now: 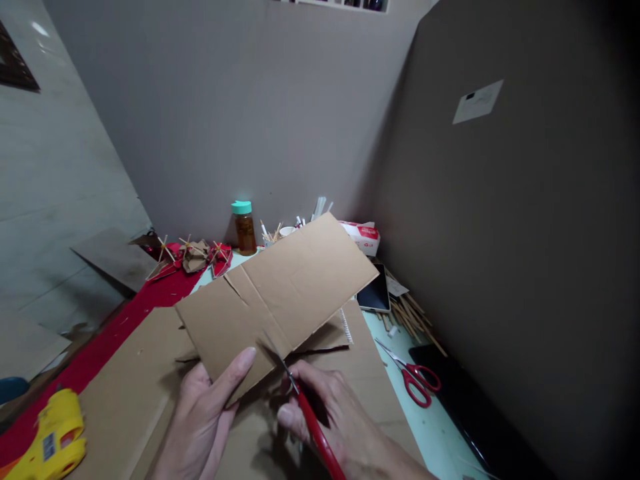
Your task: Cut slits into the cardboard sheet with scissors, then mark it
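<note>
A creased rectangle of brown cardboard (295, 280) is held up at a slant over the table. My left hand (207, 407) pinches its lower left corner, thumb on top and fingers underneath. My right hand (333, 407) is closed around red-handled scissors (313, 420). Their blades lie at the near edge of the cardboard, one visible over its face and pointing up and left, just right of my left thumb. A short slit shows near the far edge, beside the crease. My right fingers are partly hidden behind the scissors' handle.
More cardboard (125, 373) covers the table below. A second pair of red scissors (417, 380), a tablet (375, 291) and thin sticks (410, 320) lie to the right. A yellow glue gun (57, 433) is at lower left; a teal-lidded jar (245, 230) stands by the wall.
</note>
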A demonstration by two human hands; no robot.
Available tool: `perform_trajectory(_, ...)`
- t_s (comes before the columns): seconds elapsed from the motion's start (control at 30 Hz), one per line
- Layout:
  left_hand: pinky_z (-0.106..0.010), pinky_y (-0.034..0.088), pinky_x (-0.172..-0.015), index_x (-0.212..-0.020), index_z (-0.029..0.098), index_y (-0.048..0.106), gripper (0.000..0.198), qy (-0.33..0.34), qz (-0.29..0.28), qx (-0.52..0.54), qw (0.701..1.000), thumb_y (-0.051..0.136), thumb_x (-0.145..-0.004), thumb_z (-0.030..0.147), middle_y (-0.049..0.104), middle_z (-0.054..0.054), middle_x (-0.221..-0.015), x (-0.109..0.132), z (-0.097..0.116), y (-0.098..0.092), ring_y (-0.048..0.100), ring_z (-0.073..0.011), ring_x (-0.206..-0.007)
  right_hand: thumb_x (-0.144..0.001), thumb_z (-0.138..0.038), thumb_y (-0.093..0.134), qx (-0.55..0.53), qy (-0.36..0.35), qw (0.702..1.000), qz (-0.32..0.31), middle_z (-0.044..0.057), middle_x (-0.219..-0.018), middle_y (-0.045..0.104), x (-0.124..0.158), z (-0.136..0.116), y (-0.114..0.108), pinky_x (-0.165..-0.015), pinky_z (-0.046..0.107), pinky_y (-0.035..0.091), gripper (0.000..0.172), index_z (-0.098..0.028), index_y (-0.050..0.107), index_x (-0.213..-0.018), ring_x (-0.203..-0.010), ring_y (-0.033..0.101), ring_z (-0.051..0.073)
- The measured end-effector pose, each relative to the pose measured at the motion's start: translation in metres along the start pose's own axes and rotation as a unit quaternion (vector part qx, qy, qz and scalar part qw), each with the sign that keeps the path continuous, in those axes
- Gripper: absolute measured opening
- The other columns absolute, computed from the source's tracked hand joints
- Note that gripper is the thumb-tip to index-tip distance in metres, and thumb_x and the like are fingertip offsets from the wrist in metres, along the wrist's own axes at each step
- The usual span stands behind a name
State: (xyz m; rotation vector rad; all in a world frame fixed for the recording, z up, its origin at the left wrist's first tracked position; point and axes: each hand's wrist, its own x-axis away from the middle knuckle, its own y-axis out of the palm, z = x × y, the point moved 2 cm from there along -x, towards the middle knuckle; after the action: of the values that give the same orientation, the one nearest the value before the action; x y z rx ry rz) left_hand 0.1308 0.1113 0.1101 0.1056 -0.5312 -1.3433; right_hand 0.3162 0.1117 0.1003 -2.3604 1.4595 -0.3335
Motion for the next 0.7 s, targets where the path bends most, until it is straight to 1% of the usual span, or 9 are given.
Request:
perform_trajectory(0.13,-0.023,0.063,-0.098,-0.138,0.039,0.062,0.068,0.001,-0.011,-0.003,1.000,0.094,-0.078,0.037,0.069,0.005,-0.140,-0.001,-0.001,0.000,0.057,-0.0261,-0.141,-0.092,-0.065,0.066,0.003,-0.012,1.000,0.010,-0.003,-0.075,0.055,-0.002,0.003,0.003,-0.066,0.029,0.039,0.042,-0.024,0.060,-0.095,-0.071,0.050,0.018)
perform_trajectory(0.23,-0.023,0.063,-0.098,-0.138,0.041,0.062,0.068,0.005,-0.008,0.013,1.000,0.093,-0.078,0.034,0.070,0.006,-0.139,-0.001,0.000,0.001,0.059,-0.0263,-0.139,-0.091,-0.057,0.069,0.007,-0.023,0.999,0.023,-0.005,-0.070,0.052,-0.005,0.004,0.007,-0.063,0.028,0.036,0.035,-0.024,0.057,-0.088,-0.065,0.047,0.015)
perform_trajectory(0.33,-0.025,0.065,-0.096,-0.135,0.040,0.064,0.064,0.003,0.012,0.018,1.000,0.093,-0.078,0.031,0.073,0.005,-0.134,-0.002,0.000,0.000,0.063,-0.0268,-0.134,-0.090,-0.046,0.068,0.011,-0.034,0.998,0.041,-0.007,-0.063,0.046,-0.007,0.005,0.011,-0.061,0.028,0.033,0.029,-0.024,0.051,-0.081,-0.060,0.042,0.014)
perform_trajectory(0.43,-0.024,0.065,-0.092,-0.131,0.038,0.067,0.058,0.014,0.043,0.017,0.999,0.090,-0.079,0.028,0.073,0.003,-0.134,-0.003,0.000,-0.003,0.066,-0.0266,-0.131,-0.091,-0.039,0.060,0.005,-0.046,0.998,0.046,-0.007,-0.060,0.045,-0.011,0.006,0.015,-0.058,0.027,0.032,0.024,-0.024,0.048,-0.078,-0.054,0.041,0.012)
perform_trajectory(0.53,-0.023,0.065,-0.088,-0.127,0.037,0.069,0.049,0.019,0.056,0.031,0.998,0.084,-0.083,0.026,0.073,0.002,-0.134,-0.005,0.000,-0.007,0.067,-0.0252,-0.130,-0.093,-0.036,0.053,-0.006,-0.064,0.997,0.050,-0.006,-0.059,0.046,-0.018,0.007,0.019,-0.055,0.026,0.033,0.024,-0.025,0.044,-0.074,-0.051,0.041,0.011)
perform_trajectory(0.6,-0.023,0.065,-0.088,-0.125,0.037,0.070,0.045,0.013,0.051,0.032,0.998,0.083,-0.084,0.024,0.072,0.002,-0.136,-0.007,0.000,-0.008,0.067,-0.0239,-0.130,-0.093,-0.034,0.052,-0.009,-0.079,0.995,0.056,-0.006,-0.059,0.046,-0.022,0.009,0.021,-0.054,0.025,0.033,0.025,-0.025,0.042,-0.071,-0.051,0.040,0.011)
perform_trajectory(0.67,-0.023,0.065,-0.090,-0.122,0.037,0.071,0.044,0.015,0.047,0.030,0.998,0.086,-0.082,0.027,0.071,0.003,-0.138,-0.008,0.002,-0.010,0.066,-0.0236,-0.130,-0.092,-0.035,0.052,-0.010,-0.088,0.994,0.061,-0.006,-0.058,0.045,-0.025,0.010,0.022,-0.053,0.025,0.031,0.027,-0.025,0.041,-0.070,-0.050,0.039,0.010)
perform_trajectory(0.7,-0.024,0.065,-0.091,-0.121,0.037,0.072,0.047,0.018,0.044,0.029,0.998,0.091,-0.078,0.031,0.070,0.003,-0.139,-0.009,0.002,-0.010,0.066,-0.0242,-0.131,-0.092,-0.036,0.052,-0.008,-0.088,0.994,0.064,-0.006,-0.058,0.044,-0.025,0.010,0.022,-0.054,0.026,0.031,0.028,-0.025,0.041,-0.070,-0.051,0.039,0.010)
